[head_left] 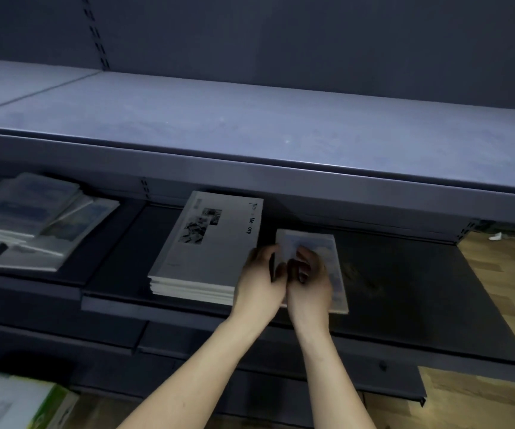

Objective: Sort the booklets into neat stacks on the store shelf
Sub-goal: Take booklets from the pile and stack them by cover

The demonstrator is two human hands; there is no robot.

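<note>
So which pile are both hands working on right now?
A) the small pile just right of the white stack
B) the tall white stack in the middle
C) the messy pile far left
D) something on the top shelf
A: the left hand and right hand both rest on the small pile, right of the white stack.

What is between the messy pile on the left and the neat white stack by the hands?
Only bare dark shelf lies between the messy pile and the neat white stack, as the head view shows.
</note>
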